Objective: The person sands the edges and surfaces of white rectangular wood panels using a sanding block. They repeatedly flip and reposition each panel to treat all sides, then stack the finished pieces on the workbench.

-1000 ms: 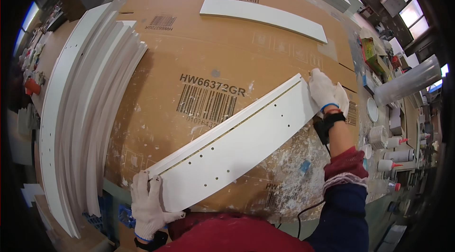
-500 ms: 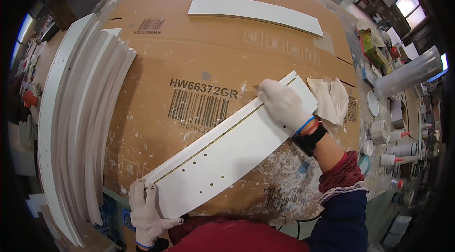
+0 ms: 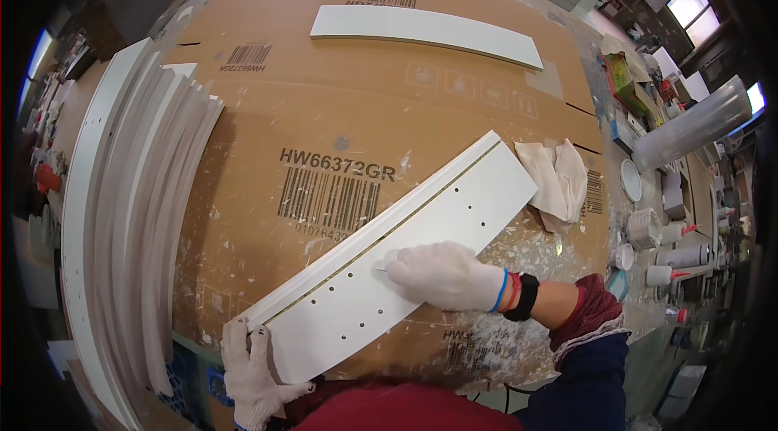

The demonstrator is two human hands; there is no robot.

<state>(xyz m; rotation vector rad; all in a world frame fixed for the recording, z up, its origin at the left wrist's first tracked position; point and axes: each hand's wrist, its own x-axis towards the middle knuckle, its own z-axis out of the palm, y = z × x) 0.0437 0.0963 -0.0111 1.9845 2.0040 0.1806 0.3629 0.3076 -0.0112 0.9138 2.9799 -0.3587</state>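
A long white board [image 3: 442, 216] lies slantwise on the cardboard, with a narrow groove along its far edge and several small drilled holes. At its lower left end my left hand [image 3: 253, 374], in a white knit glove, grips the corner, fingers over the end and thumb spread along the near side. My right hand [image 3: 446, 275], gloved too, is closed over the middle of the board near the groove. A small pale tip shows at its fingers; what it belongs to is hidden. A crumpled cream cloth [image 3: 553, 184] rests beside the board's far right end.
Flattened cardboard [image 3: 267, 115] covers the table. Tall white boards [image 3: 121, 212] stand stacked on the left. Another white panel [image 3: 421, 32] lies at the back. Along the right are a clear plastic roll [image 3: 693, 123], bottles [image 3: 664, 275] and a white dish [image 3: 631, 180].
My right hand has moved from the board's far right end, by the groove, down and left to its middle, uncovering several holes. My left hand stays at the lower left end.
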